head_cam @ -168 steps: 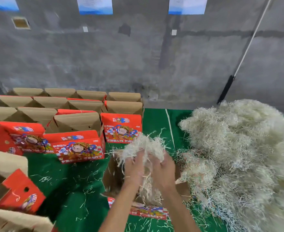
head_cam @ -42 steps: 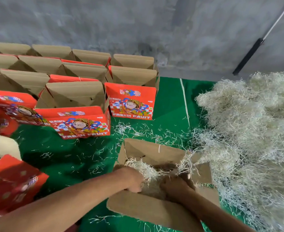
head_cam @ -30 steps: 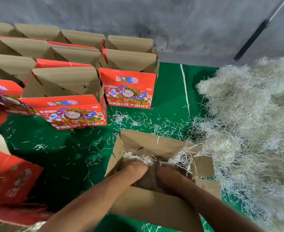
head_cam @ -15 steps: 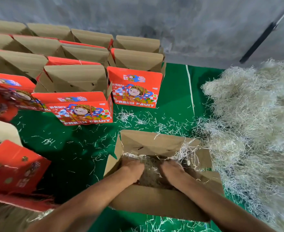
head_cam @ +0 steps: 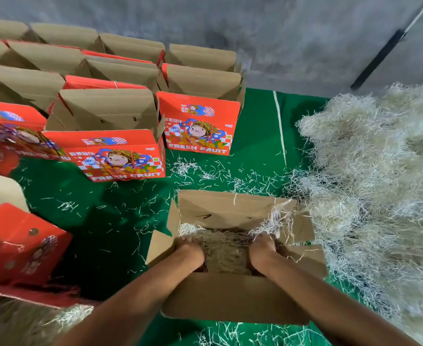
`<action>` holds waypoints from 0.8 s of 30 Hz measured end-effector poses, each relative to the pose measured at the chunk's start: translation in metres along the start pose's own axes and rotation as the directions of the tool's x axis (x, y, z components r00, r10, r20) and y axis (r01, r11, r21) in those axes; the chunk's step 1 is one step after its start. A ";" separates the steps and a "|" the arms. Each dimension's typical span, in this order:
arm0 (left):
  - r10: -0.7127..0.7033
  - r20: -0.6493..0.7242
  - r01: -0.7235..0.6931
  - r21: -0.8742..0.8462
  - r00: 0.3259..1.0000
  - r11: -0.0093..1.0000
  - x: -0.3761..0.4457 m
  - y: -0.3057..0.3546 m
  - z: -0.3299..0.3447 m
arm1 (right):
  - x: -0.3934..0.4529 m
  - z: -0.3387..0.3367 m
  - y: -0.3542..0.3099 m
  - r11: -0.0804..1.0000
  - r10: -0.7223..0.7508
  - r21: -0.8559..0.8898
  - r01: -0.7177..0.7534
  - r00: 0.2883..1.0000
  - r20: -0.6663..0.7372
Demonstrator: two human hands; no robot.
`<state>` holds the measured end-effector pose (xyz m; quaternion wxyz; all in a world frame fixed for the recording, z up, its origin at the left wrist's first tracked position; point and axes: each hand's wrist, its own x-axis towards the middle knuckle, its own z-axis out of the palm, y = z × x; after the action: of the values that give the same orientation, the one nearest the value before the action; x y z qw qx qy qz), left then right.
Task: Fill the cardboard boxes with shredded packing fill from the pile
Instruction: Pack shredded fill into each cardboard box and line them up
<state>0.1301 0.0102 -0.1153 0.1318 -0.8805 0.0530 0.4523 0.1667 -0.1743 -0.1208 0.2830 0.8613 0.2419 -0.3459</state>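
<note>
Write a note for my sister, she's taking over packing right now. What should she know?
Left hand and right hand: both down inside the open box, pressing the fill; fingers hidden.
The pile lies right of the box.
Done: this box has a layer of fill.
Left: the upright boxes behind; whether they hold fill can't be seen.

We had held a bundle of shredded fill (head_cam: 226, 250) up above the open box (head_cam: 230, 211) with both hands; since then we pushed it down inside. Our left hand (head_cam: 189, 250) and right hand (head_cam: 263, 249), close together a moment earlier, moved apart toward the two ends of the box and sank into the fill, fingers hidden from us. The fill lay lower and flatter in the box than before
</note>
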 end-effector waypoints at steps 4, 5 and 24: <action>0.013 -0.056 -0.021 -0.152 0.998 0.988 -0.002 0.010 -0.003 | -0.010 -0.011 0.005 0.955 -0.068 0.274 0.112 0.984 -0.165; 0.016 -0.067 -0.028 -0.193 0.998 0.981 -0.003 0.014 -0.007 | -0.013 -0.014 0.007 0.932 -0.028 0.346 0.109 0.972 -0.232; 0.064 -0.151 -0.163 -0.869 0.986 0.467 0.024 0.073 -0.043 | -0.009 0.007 0.007 0.827 -0.070 0.545 0.139 0.987 -0.144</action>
<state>0.1623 -0.0713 -0.1239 -0.3706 -0.8388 -0.1213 0.3800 0.1621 -0.1860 -0.1164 -0.0123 0.9105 0.1947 -0.3645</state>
